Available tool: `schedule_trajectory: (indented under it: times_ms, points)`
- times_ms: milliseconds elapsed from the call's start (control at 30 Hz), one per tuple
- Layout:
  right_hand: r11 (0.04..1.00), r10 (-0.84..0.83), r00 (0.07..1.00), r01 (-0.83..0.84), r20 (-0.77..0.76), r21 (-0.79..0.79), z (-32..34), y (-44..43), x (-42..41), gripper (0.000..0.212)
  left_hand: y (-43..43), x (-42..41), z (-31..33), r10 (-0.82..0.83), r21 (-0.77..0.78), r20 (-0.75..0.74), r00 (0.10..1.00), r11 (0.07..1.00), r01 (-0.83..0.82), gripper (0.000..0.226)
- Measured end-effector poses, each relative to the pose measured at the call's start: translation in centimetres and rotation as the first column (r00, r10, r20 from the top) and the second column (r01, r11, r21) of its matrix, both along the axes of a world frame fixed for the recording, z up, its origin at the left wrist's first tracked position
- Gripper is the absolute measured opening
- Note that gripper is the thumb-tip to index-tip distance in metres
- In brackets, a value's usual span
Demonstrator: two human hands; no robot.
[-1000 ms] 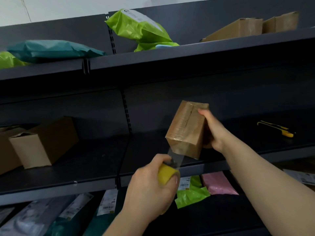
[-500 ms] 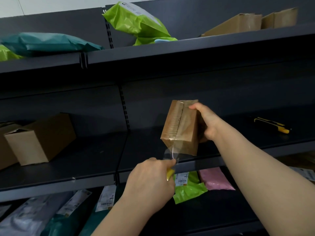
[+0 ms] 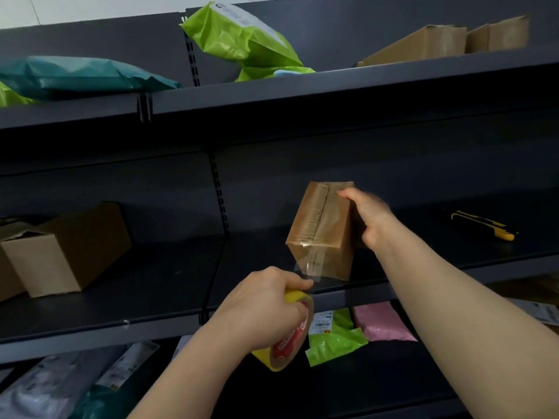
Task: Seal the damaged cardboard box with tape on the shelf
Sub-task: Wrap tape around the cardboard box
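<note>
Above the tape roll (image 3: 292,340), the right grip (image 3: 370,220) holds the box (image 3: 320,234).

Looks like a parcel depot or courier stockroom to me: dark metal shelving (image 3: 272,95) stacked with poly mailers (image 3: 242,40) in green, teal and pink, a printed shipping label (image 3: 322,323) on one, plus plain cardboard boxes (image 3: 66,252) and a box cutter (image 3: 484,225)
</note>
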State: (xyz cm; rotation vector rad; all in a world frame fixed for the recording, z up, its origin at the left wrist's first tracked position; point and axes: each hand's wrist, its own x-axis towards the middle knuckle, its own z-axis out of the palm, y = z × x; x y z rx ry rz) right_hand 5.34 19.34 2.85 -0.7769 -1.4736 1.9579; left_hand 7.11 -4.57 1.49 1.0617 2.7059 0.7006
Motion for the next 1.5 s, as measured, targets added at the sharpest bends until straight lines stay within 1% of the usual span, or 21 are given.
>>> schedule_trajectory:
  times_ms: [100, 233, 367, 433, 600, 667, 733, 767, 833, 900, 967, 1033, 1100, 1167, 1200, 1267, 1300, 1333, 1367, 1400, 1500]
  points:
    - [0.930, -0.229, 0.969, 0.244, -0.088, 0.275, -0.2, 0.2, -0.9, 0.031, 0.6, -0.2, 0.4, -0.012, 0.001, -0.007, 1.000, 1.000, 0.012, 0.040]
    - [0.829, -0.229, 0.968, 0.247, -0.098, 0.502, -0.5, 0.6, -0.8, 0.014, 1.0, -0.7, 0.9, -0.024, 0.016, -0.001, 1.000, 1.000, 0.024, 0.040]
    - [0.866, -0.069, 0.996, 0.028, 0.064, 0.500, -1.5, 0.5, -0.7, 0.032, 1.6, -1.4, 1.2, -0.066, 0.003, -0.015, 0.998, 0.998, 0.066, 0.040]
    - [0.863, -0.054, 0.993, -0.008, 0.108, 0.504, -1.9, 0.3, -0.8, 0.029, 1.8, -1.7, 1.2, -0.083, -0.004, -0.006, 0.997, 0.997, 0.083, 0.041]
    - [0.894, 0.060, 0.981, -0.135, 0.186, 0.426, -1.1, -0.1, -1.2, 0.043, 1.9, -2.7, 1.0, -0.092, -0.002, 0.020, 0.996, 0.996, 0.092, 0.040]
    - [0.812, -0.006, 0.976, -0.123, 0.218, 0.571, -0.1, -0.3, -1.0, 0.042, 2.0, -2.8, 0.7, -0.089, 0.006, 0.026, 0.996, 0.996, 0.089, 0.040]
    - [0.650, -0.047, 0.975, -0.136, 0.218, 0.748, 1.0, -0.9, -0.7, 0.043, 2.0, -2.9, 0.3, -0.083, 0.020, 0.043, 0.996, 0.996, 0.082, 0.041]
    - [0.559, -0.011, 0.958, -0.231, 0.286, 0.796, 1.5, -1.5, -0.5, 0.046, 2.0, -2.9, 0.2, -0.078, 0.030, 0.053, 0.996, 0.997, 0.077, 0.042]
    - [0.376, 0.033, 0.832, -0.524, 0.554, 0.764, 1.6, -2.3, -0.3, 0.061, 2.0, -3.0, 0.0, -0.065, 0.042, 0.048, 0.997, 0.997, 0.063, 0.042]
    - [0.318, 0.010, 0.731, -0.649, 0.682, 0.691, 1.4, -2.3, -0.4, 0.065, 2.0, -2.9, 0.0, -0.047, 0.048, 0.021, 0.999, 0.998, 0.046, 0.042]
    - [0.294, -0.049, 0.745, -0.626, 0.666, 0.722, 1.9, -2.7, -0.5, 0.057, 2.1, -2.7, -0.1, -0.032, 0.058, -0.002, 0.999, 0.998, 0.032, 0.041]
    - [0.189, -0.203, 0.818, -0.506, 0.538, 0.841, 2.4, -3.8, 0.0, 0.040, 2.1, -2.4, -0.2, -0.025, 0.059, -0.015, 1.000, 0.998, 0.026, 0.041]
    - [0.106, -0.193, 0.875, -0.430, 0.443, 0.896, 2.3, -4.5, 0.8, 0.035, 2.2, -2.2, -0.3, -0.014, 0.061, -0.027, 1.000, 0.998, 0.016, 0.042]
    - [0.152, -0.015, 0.849, -0.520, 0.528, 0.840, 1.7, -4.0, 1.5, 0.043, 2.3, -2.3, -0.4, 0.001, 0.061, -0.035, 0.999, 0.998, 0.002, 0.042]
    - [0.218, 0.109, 0.837, -0.546, 0.536, 0.809, 1.4, -3.5, 1.9, 0.045, 2.4, -2.3, -0.3, 0.006, 0.056, -0.034, 0.999, 0.998, -0.005, 0.041]
    - [0.438, 0.265, 0.919, -0.384, 0.291, 0.813, 0.5, -1.9, 2.4, 0.038, 2.5, -2.2, -0.1, 0.012, 0.050, -0.027, 1.000, 0.999, -0.010, 0.040]
    - [0.567, 0.186, 0.978, -0.188, 0.098, 0.802, -0.2, -0.8, 2.7, 0.032, 2.6, -2.2, -0.1, 0.015, 0.051, -0.023, 1.000, 0.999, -0.014, 0.040]
    - [0.629, 0.018, 1.000, 0.006, -0.022, 0.778, -1.0, 0.6, 3.0, 0.029, 2.7, -2.2, 0.0, 0.019, 0.053, -0.021, 1.000, 0.998, -0.018, 0.039]
    - [0.624, -0.150, 0.988, 0.116, -0.028, 0.773, -1.8, 2.1, 3.5, 0.029, 2.9, -2.1, 0.1, 0.022, 0.053, -0.026, 0.999, 0.998, -0.021, 0.038]
    - [0.601, -0.268, 0.962, 0.121, 0.056, 0.790, -2.8, 3.7, 4.2, 0.030, 3.2, -2.0, 0.2, 0.025, 0.048, -0.035, 0.999, 0.999, -0.024, 0.038]
    - [0.593, -0.376, 0.823, -0.138, 0.424, 0.793, -5.1, 8.6, 5.8, 0.041, 4.4, -1.8, 0.4, 0.026, 0.023, -0.073, 0.997, 0.999, -0.024, 0.038]
